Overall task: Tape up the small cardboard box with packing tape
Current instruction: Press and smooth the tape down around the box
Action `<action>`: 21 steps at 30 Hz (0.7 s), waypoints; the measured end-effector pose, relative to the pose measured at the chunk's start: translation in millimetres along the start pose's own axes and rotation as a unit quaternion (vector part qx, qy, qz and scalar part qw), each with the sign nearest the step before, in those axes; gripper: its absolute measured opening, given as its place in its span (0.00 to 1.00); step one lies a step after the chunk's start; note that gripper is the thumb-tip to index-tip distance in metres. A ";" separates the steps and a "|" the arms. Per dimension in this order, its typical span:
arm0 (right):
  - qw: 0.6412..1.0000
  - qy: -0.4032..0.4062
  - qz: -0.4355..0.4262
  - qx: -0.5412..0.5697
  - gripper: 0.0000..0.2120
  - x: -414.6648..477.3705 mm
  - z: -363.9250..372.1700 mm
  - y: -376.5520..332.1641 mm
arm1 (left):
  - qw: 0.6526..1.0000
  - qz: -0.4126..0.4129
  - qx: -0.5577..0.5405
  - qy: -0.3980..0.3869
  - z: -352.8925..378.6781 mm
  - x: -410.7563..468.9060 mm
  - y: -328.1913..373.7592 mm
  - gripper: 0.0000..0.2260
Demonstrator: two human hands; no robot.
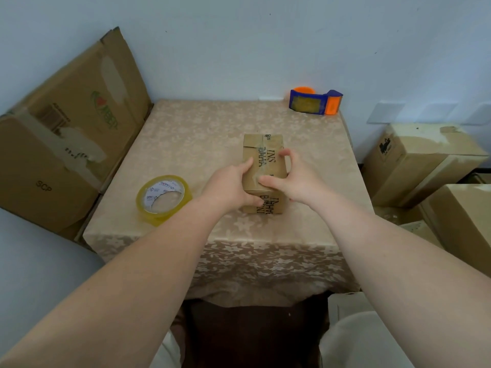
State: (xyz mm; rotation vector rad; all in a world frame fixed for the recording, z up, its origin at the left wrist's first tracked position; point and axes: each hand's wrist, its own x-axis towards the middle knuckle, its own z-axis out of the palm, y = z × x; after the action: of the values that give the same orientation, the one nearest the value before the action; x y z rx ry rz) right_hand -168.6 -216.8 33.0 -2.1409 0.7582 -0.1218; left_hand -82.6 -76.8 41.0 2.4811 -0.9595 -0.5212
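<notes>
A small cardboard box point(261, 151) with black lettering lies in the middle of the table, its long side pointing away from me. A strip of clear tape runs along its top seam. My left hand point(229, 185) grips the box's near left corner, thumb on top. My right hand point(291, 179) holds the right side, with the thumb pressing the tape near the front edge and the fingers curled over the right edge. A yellowish roll of packing tape point(163, 199) lies flat on the table to the left of the box.
A blue and orange tape dispenser point(316, 102) stands at the table's far right corner. The table point(186, 134) wears a beige flowered cloth. A big flattened carton point(66, 134) leans at the left; more cartons point(422, 160) are stacked at the right.
</notes>
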 end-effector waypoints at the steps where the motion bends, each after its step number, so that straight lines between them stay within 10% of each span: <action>1: 1.000 0.016 0.012 -0.006 0.39 2.5 1.8 -1.9 | 1.000 0.002 0.005 0.001 0.1 -0.1 -0.2 0.48; 14: 0.991 0.044 0.127 -0.026 0.18 14.4 4.4 -17.4 | 1.000 0.009 -0.001 0.002 2.0 1.7 -4.4 0.48; 21: 0.951 -0.039 0.205 0.228 0.24 -3.8 -1.0 -16.1 | 0.983 0.009 -0.185 0.002 -1.2 -2.0 -2.0 0.44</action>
State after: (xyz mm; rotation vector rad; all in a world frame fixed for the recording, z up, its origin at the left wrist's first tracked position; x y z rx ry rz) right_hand -164.3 -207.9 46.4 -1.5115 1.0026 0.0108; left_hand -82.4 -73.8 41.4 2.1385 -0.8003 -0.6260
